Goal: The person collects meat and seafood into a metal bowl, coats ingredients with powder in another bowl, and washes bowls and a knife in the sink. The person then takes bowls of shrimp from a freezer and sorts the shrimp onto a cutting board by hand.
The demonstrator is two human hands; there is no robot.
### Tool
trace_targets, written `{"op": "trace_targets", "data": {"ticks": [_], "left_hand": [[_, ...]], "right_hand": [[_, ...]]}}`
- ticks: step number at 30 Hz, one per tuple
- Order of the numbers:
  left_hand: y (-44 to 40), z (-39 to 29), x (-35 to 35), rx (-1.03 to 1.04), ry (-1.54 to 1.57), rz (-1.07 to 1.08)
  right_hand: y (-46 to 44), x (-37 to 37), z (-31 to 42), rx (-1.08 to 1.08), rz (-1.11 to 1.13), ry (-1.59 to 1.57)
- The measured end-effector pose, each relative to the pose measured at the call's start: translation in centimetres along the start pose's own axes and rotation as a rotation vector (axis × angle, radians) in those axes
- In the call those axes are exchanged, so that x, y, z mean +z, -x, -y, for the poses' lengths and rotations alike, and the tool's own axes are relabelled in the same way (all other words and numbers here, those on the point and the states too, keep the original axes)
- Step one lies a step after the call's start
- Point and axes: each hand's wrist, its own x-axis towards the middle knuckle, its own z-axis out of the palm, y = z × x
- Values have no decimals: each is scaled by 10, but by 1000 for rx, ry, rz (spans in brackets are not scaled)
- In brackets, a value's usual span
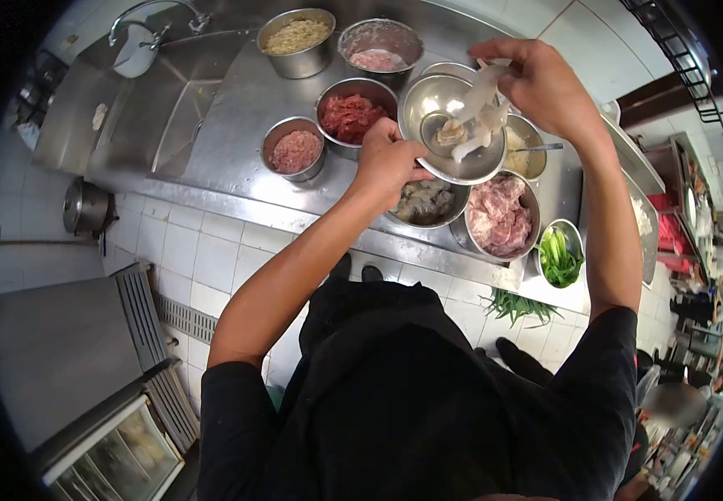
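My left hand (389,161) grips the rim of a tilted steel bowl (487,160), which holds a few pale pieces (451,132). Above the bowl's right side, my right hand (535,82) pinches whitish, translucent strips (485,108) that hang down into it. Beneath the bowl, partly covered by it, is a container of grey shrimp-like pieces (425,200). Pale pink meat (500,215) fills the container to its right. Red meat (351,117) lies in a container just behind my left hand.
Minced meat (296,152), pale strips (296,37) and a pink-residue container (380,48) stand on the steel counter (228,138). Green vegetables (559,256) sit at the front right. A sink (184,108) is at the left. Another person (670,405) is at the lower right.
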Motion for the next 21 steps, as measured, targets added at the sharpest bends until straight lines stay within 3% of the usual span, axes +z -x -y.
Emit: {"op": "trace_targets", "data": {"ticks": [4,7,9,18,21], "left_hand": [[-17,-2,-2,-18,33,105],[-25,-4,-3,-79,-80,181],[-29,-8,-1,-72,-65,215],[-36,-19,-16,-131,-116,315],[-38,-16,-22,-129,-81,334]], "right_hand": [[4,-2,17,13,-158,42],[3,-3,17,221,-210,-72],[-4,8,-3,122,-136,19],[2,-9,39,318,-386,-15],[2,8,30,314,-299,70]]}}
